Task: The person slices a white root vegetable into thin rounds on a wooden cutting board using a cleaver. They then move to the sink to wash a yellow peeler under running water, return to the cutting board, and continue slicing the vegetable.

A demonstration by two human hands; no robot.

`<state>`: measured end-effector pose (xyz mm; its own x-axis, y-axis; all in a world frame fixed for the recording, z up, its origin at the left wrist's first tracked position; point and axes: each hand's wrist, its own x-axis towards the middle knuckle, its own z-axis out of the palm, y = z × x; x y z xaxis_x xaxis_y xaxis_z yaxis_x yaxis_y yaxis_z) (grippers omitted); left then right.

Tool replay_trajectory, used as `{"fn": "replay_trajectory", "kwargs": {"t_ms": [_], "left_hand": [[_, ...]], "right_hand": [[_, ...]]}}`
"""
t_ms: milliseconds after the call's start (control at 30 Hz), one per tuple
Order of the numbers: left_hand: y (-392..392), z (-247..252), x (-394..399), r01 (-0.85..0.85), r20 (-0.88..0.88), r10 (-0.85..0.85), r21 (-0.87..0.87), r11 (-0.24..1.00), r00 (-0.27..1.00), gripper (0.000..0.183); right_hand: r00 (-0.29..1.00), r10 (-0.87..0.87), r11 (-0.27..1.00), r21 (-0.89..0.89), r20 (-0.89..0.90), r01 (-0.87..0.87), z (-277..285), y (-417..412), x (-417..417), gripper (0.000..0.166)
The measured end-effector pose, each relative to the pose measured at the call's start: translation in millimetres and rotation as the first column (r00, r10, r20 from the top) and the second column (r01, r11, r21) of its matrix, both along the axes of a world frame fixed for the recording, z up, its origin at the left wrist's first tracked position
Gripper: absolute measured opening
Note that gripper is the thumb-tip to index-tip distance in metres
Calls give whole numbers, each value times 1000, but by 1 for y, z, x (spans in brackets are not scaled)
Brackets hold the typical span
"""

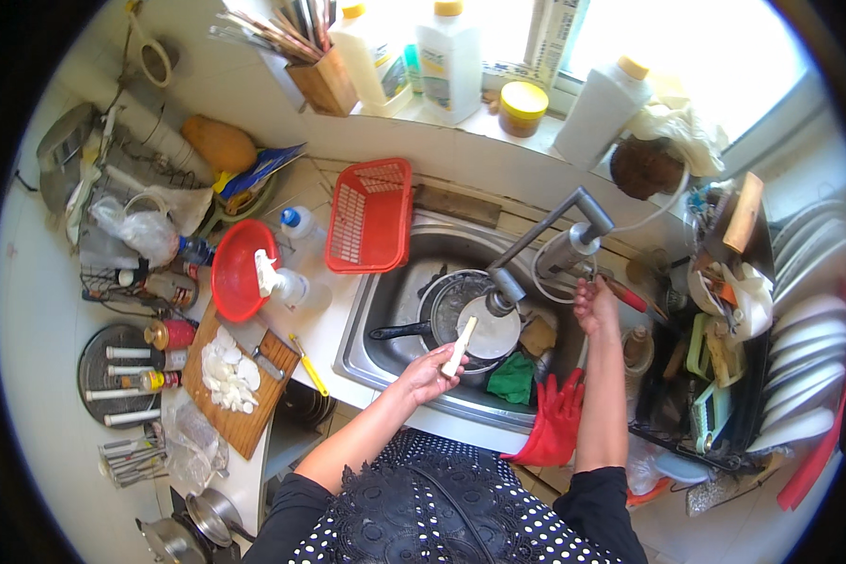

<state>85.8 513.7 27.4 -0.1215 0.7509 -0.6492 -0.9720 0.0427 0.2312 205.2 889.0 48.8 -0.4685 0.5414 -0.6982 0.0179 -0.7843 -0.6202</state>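
Note:
My left hand (430, 372) holds a pale, peeled vegetable stick (460, 347) over the near side of the stainless steel sink (388, 310). At the right, my right hand (595, 304) has its fingers closed at the handle of the faucet (567, 250), though the grip is partly hidden. The jointed faucet spout (507, 282) points down over the sink. Beneath it are a black-handled pan (402, 330) and a pale round dish (495, 330). A green cloth (512, 378) and a brown sponge-like piece (538, 335) lie beside them.
Sliced white vegetable (227, 370) and a cleaver (257, 345) rest on a wooden board (243, 430). A yellow-handled peeler (310, 366) lies nearby. Red basket (370, 218) and red bowl (243, 271) stand left. Red rubber gloves (553, 423) hang over the sink's front edge; plates (807, 345) stand right.

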Motion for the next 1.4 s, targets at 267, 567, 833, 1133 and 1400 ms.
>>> {"fn": "replay_trajectory", "kwargs": {"t_ms": [267, 567, 833, 1133, 1400], "left_hand": [[-53, 41, 15, -69, -419, 25, -91, 993, 908, 46], [-168, 35, 48, -299, -663, 44, -277, 913, 747, 41], [-338, 31, 127, -647, -397, 544, -196, 737, 739, 43], [-473, 27, 257, -910, -237, 882, -188, 370, 407, 35], [-549, 9, 366, -928, -386, 852, -257, 271, 355, 35]], "right_hand": [[998, 22, 970, 240, 54, -35, -43, -89, 1, 45], [563, 622, 87, 666, 545, -741, -48, -321, -37, 28], [339, 492, -510, 581, 802, -634, -32, -511, -159, 49], [321, 327, -598, 458, 889, -658, -92, -537, -210, 56], [326, 729, -122, 583, 602, -803, -54, -560, -98, 13]]}}
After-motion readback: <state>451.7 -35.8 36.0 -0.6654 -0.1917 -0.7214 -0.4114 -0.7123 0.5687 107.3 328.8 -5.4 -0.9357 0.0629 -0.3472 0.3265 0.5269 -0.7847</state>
